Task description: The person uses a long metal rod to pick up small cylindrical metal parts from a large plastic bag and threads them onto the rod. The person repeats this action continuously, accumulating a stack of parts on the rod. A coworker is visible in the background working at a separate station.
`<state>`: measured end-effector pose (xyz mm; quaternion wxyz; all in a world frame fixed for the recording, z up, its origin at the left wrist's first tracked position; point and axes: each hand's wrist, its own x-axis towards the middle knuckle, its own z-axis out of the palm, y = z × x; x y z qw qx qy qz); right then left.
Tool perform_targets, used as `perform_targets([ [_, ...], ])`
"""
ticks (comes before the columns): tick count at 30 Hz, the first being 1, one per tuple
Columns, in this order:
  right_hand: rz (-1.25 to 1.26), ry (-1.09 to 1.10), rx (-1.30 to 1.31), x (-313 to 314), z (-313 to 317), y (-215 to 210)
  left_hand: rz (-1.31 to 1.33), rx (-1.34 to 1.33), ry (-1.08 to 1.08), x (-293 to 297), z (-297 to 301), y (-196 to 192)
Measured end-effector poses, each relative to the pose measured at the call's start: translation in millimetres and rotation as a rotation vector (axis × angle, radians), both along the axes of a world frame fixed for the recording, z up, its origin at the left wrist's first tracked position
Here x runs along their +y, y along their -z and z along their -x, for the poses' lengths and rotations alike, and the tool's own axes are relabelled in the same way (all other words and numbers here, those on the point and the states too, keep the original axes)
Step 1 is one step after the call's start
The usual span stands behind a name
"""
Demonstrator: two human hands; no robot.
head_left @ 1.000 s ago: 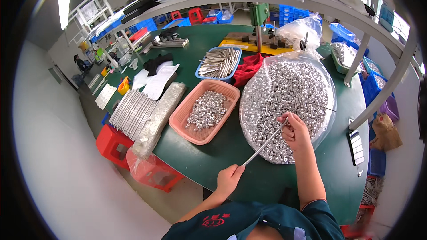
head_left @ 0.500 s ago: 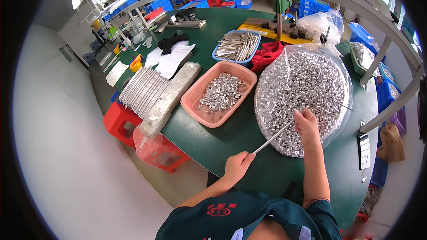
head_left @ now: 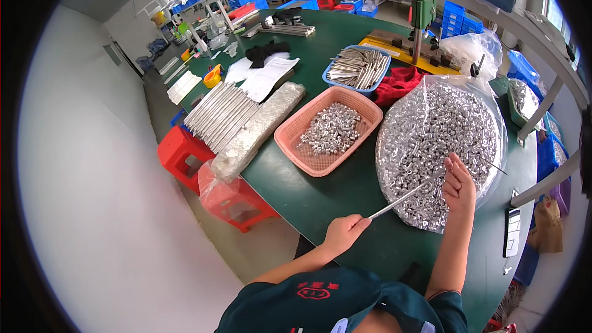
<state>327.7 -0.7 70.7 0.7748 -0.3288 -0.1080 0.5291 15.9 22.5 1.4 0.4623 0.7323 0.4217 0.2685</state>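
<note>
My left hand (head_left: 345, 234) is closed round the near end of a slim silver metal rod (head_left: 401, 201). From there the rod slants up and rightward over a large clear plastic bag (head_left: 390, 176) full of small silver metal sleeves (head_left: 456, 111). At its far end is my right hand (head_left: 459, 186), with fingers curled above the sleeves. Whatever lies between those fingertips is too small to make out, and I cannot tell whether they touch the rod. A thin dark wire (head_left: 493, 165) lies across the bag's right side.
Left of the bag stands a pink basket (head_left: 290, 151) with more sleeves. Behind it are a blue basket (head_left: 327, 76) of metal rods and a red cloth (head_left: 398, 85). Rows of long rods (head_left: 219, 114) lie by a plastic-wrapped bundle (head_left: 262, 126). A phone (head_left: 512, 233) rests at the right edge.
The whole view has shifted, with the table's things now further right. My right hand's fingers have loosened and lifted a little at the rod's far end. My left hand still grips the rod.
</note>
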Motion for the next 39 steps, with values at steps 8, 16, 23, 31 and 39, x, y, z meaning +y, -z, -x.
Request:
perform_targets([
  [8, 0.023, -0.146, -0.180, -6.9, -7.1, 2.5, -0.063, 0.033, 0.039, -1.8, -0.2, -3.9],
  [16, 0.068, -0.041, -0.256, 0.7, 20.7, -5.3, -0.055, 0.025, 0.011, -0.5, 0.0, -1.6],
  [23, -0.011, -0.085, -0.109, 7.0, 14.8, 18.2, -0.079, 0.024, -0.006, -1.9, -0.2, -2.4],
  [31, -0.029, 0.066, -0.259, 2.2, 10.7, 13.7, -0.055, 0.026, 0.001, 0.4, -2.4, -0.4],
  [39, 0.054, -0.092, -0.292, 4.0, 20.4, -4.5, -0.003, -0.130, -0.047, 1.9, 0.1, 7.5],
])
